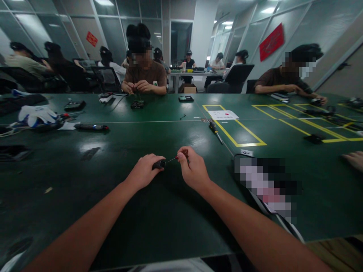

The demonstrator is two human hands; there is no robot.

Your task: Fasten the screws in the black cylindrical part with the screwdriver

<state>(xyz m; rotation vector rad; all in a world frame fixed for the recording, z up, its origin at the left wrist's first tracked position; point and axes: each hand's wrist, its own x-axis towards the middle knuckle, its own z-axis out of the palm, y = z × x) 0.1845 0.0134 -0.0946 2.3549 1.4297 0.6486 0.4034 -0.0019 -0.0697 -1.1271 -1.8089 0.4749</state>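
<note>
Above the near half of the green table [136, 234], my left hand [146, 170] is closed around a black, roughly cylindrical piece [159, 164]. My right hand [193, 166], just to the right of it, grips a small screwdriver [173, 159]. Its thin metal shaft points left at the end of the black piece, and whether the tip touches is too small to tell. Reddish parts of the handle show at the fingers; the rest is hidden in the hand. Beyond my right hand lies a yellow and black screwdriver [216, 132].
A pixelated item with a dark edge [263, 185] lies beside my right forearm. Yellow tape outlines [251, 144] and a white sheet [223, 115] are farther right. White gloves [37, 115] and a dark pen-shaped tool [92, 127] lie left. Co-workers [146, 73] sit across the table.
</note>
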